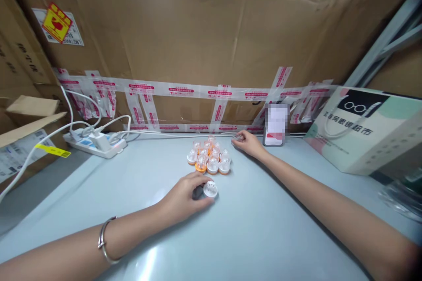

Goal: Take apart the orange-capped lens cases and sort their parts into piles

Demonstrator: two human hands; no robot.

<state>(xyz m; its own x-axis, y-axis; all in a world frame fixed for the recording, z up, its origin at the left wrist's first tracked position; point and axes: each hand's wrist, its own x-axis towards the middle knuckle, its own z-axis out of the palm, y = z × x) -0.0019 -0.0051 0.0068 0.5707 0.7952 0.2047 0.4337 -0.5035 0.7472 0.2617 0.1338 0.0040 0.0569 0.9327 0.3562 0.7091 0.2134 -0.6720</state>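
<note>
A small round white piece (210, 189) is between the thumb and fingers of my left hand (186, 197), low over the pale tabletop. Something dark shows behind it within the curl of the fingers. Farther back, my right hand (249, 144) is closed around a small clear or greyish item (237, 138) close to the cardboard; its exact shape is partly hidden. Between the hands, a cluster of several small round pieces with clear domes and white or orange bases (212, 165) stands on the table.
A phone (274, 127) leans upright by the cardboard wall (184, 30). To the left lie a power strip (99, 142) with white cables and an open carton (26, 153). A printed paper bag (356, 131) and clear plastic items (404, 195) are at right.
</note>
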